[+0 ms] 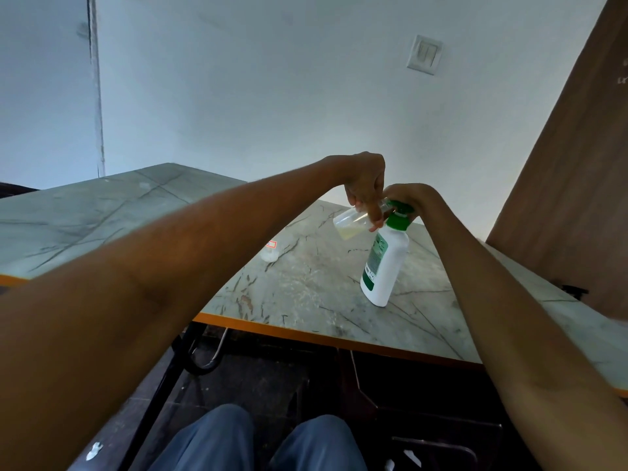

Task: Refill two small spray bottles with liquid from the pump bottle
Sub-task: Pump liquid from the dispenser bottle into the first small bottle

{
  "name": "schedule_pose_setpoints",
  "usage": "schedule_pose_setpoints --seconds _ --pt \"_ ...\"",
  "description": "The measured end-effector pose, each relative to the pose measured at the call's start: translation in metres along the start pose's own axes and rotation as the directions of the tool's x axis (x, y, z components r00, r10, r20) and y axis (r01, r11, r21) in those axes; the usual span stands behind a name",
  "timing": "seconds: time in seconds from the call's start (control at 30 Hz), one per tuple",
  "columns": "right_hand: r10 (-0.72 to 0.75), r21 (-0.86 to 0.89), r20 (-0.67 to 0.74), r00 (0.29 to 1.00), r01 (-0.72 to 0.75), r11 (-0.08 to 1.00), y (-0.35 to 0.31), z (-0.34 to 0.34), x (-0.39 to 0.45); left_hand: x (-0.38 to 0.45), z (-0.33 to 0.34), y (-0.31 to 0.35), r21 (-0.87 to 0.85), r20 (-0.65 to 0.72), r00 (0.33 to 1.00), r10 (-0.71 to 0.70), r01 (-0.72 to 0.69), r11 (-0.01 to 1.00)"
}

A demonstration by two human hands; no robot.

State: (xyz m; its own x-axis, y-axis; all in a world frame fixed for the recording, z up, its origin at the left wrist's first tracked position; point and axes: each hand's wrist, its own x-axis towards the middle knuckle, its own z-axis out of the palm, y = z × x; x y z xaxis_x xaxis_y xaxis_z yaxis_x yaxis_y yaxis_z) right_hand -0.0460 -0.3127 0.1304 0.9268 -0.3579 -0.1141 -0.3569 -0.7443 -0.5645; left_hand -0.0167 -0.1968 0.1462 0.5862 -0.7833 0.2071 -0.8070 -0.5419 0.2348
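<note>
The left hand [365, 185] reaches in from above with its fingers curled down around the neck end of a small clear plastic spray bottle [355, 223], holding it tilted almost on its side, its open mouth up against the green nozzle of the pump. A little pale yellowish liquid lies pooled in the bottle's lower side. The right hand [413, 197] sits on top of the green pump head [400, 212], fingers bent over it; whether they grip it or only press down cannot be told from this angle.

Below that head stands the tall white plastic pump bottle with a green label [384, 266], leaning a little and resting on the grey marble-patterned tabletop with an orange edge [306, 287]. To its left, well apart, a second small clear bottle with a red-and-white label [270, 251] stands on the same top, blurred.

Both bare forearms stretch in from the near side. At the bottom edge are the person's knees in blue trousers [258, 440] over a dark floor. Behind the table is a pale wall with a white switch plate [424, 56], and at the right a brown wooden panel [560, 164].
</note>
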Motion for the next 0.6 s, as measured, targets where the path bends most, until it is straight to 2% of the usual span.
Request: schedule_pose_setpoints --seconds 0.1,0.23,0.6 --pt "-0.002 0.001 -0.011 1.0 0.002 1.0 0.005 0.004 0.0 0.001 0.003 0.0 0.004 -0.001 1.0 0.007 -0.007 1.0" --pt "-0.033 -0.108 -0.049 0.998 0.028 0.994 -0.001 -0.001 -0.003 0.0 -0.001 0.001 0.001 -0.01 1.0 -0.006 0.006 1.0" --pt "0.017 -0.049 -0.024 1.0 -0.018 0.999 0.005 -0.004 0.012 0.002 0.004 0.0 -0.001 -0.006 1.0 0.015 -0.015 1.0"
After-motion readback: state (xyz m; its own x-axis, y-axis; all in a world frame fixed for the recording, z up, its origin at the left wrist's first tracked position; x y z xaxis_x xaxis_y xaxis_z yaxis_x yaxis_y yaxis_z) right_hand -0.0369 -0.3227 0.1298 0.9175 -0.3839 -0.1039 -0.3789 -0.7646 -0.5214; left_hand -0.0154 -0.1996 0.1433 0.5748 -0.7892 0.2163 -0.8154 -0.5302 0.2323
